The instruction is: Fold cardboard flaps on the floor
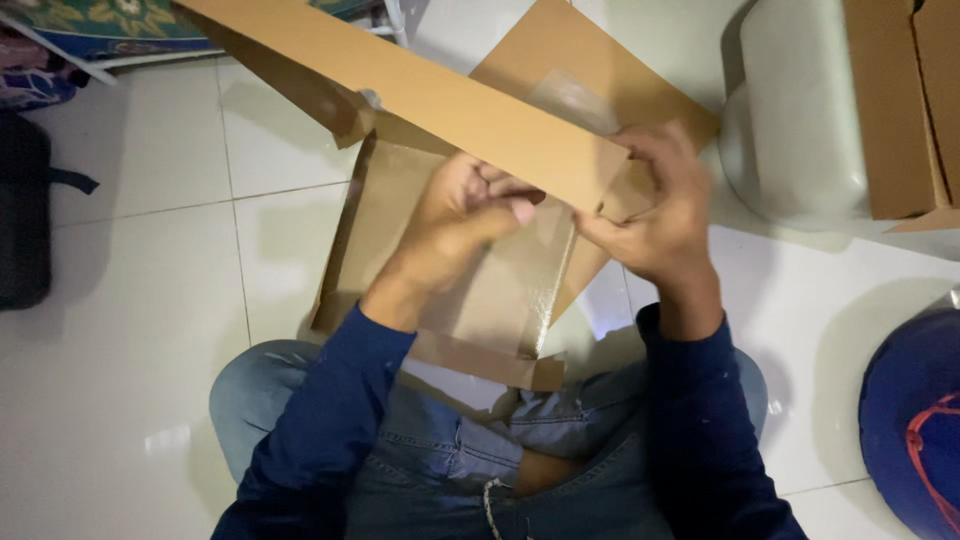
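Note:
A brown cardboard box (pixel 420 90) lies partly flattened over my lap on the white tiled floor, one long flap raised toward the upper left. My left hand (pixel 465 205) presses against the underside of that flap near its end, fingers curled. My right hand (pixel 655 215) grips the flap's right end and a folded corner piece from the other side. Clear packing tape (pixel 540 275) shines on the box panel beneath my hands. Both arms wear dark blue sleeves, and I sit cross-legged in blue jeans.
A white plastic container (pixel 800 110) with another cardboard box (pixel 900 100) on it stands at upper right. A dark blue round object with red cord (pixel 915 420) sits at lower right. A black bag (pixel 22 215) lies at the left edge, and a patterned mat (pixel 100 20) at top left.

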